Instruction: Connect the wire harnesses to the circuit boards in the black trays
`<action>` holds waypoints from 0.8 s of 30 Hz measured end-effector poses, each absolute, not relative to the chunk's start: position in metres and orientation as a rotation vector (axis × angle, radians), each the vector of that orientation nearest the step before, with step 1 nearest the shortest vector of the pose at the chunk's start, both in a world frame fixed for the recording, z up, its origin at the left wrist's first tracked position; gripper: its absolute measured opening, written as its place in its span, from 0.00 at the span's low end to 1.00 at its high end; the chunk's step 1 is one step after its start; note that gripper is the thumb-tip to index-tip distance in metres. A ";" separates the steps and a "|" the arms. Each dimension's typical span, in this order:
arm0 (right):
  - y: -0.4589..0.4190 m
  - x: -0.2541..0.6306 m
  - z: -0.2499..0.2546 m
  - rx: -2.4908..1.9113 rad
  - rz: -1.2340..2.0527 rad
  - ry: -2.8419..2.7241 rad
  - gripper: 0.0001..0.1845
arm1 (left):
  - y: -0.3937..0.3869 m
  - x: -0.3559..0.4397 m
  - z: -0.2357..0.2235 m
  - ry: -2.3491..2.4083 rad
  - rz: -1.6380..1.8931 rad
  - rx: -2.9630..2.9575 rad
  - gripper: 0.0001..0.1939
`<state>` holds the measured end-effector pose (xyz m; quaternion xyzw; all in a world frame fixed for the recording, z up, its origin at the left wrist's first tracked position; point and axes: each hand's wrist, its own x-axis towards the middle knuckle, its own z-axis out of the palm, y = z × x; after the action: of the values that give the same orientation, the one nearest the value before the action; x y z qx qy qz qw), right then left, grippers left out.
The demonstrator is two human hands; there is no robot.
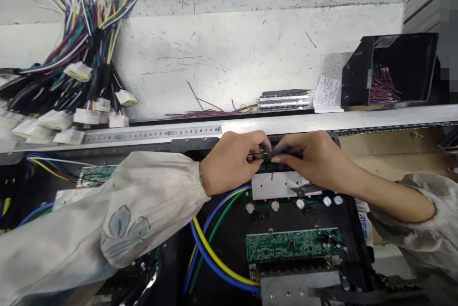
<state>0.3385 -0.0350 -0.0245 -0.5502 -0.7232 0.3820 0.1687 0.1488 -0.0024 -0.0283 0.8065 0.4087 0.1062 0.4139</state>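
Observation:
My left hand (232,163) and my right hand (307,158) meet at the middle of the view, fingertips close together. Between them they pinch a small dark connector (266,156) with a thin dark wire (255,154) running from it. My fingers hide most of that part. Just below it lies the edge of a green circuit board (270,166), half covered by my hands. A white metal plate (275,185) with a pink mark sits right under my fingertips, and both sleeves rest over the open black chassis (229,244).
A second green circuit board (291,244) and blue, yellow and green cables (218,260) lie in the chassis. Behind it run a steel ruler (152,134) and a ledge holding a coloured wire harness (86,43) with white connectors. A black bin (390,69) holds purple wires.

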 end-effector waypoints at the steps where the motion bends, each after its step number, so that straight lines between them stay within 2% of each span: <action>1: -0.035 0.338 -0.025 -1.564 1.084 -2.054 0.04 | -0.002 0.149 -0.028 1.025 0.271 2.031 0.12; 14: -0.038 0.339 -0.022 -1.531 1.194 -1.959 0.04 | 0.002 0.149 -0.031 0.895 0.283 2.085 0.08; 20: -0.039 0.341 -0.021 -1.570 1.238 -1.976 0.04 | 0.006 0.152 -0.022 0.848 0.033 2.266 0.06; 24: -0.038 0.339 -0.018 -1.536 1.204 -2.010 0.05 | 0.001 0.150 -0.021 0.720 -0.023 2.500 0.12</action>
<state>0.3391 -0.0382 -0.0176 -0.5405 -0.7070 0.4235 0.1693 0.1495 0.0011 -0.0208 0.9261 0.2666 -0.0084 0.2668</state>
